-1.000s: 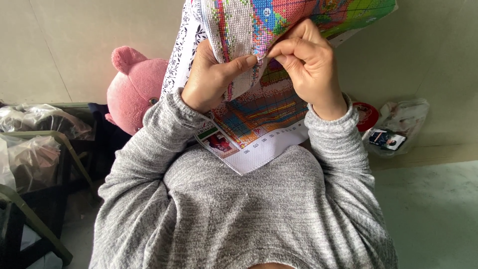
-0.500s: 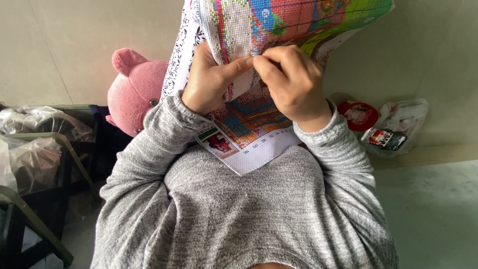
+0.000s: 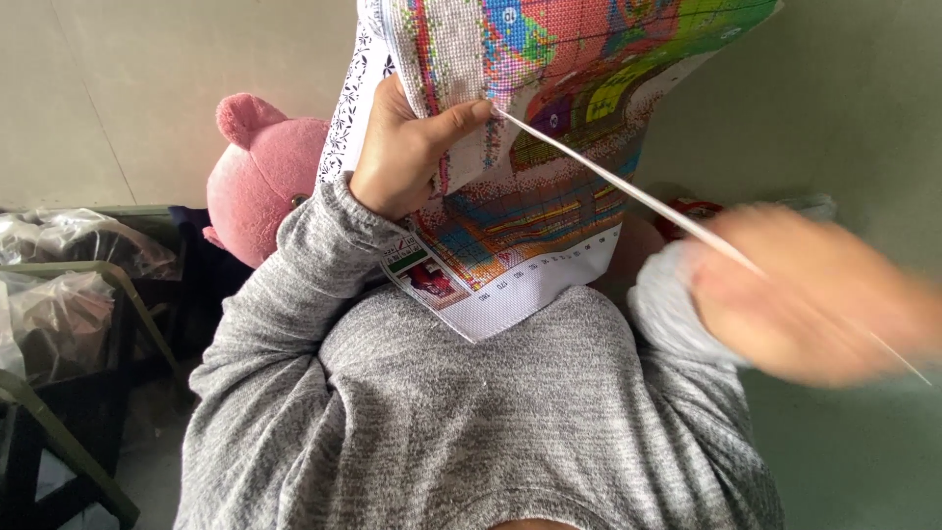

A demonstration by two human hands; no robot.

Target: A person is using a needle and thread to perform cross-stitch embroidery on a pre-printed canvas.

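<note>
Against pale wall, embroidery canvas (image 3: 549, 128) in left hand (image 3: 407, 157) grip.

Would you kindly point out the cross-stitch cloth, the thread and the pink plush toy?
cross-stitch cloth (image 3: 549, 211), head view, on its lower patterned part.
thread (image 3: 628, 186), head view, on the taut stretch.
pink plush toy (image 3: 270, 177), head view, on its head.

Matt woven canvas (image 3: 530, 226), fuzzy plush bear (image 3: 265, 177)
</note>
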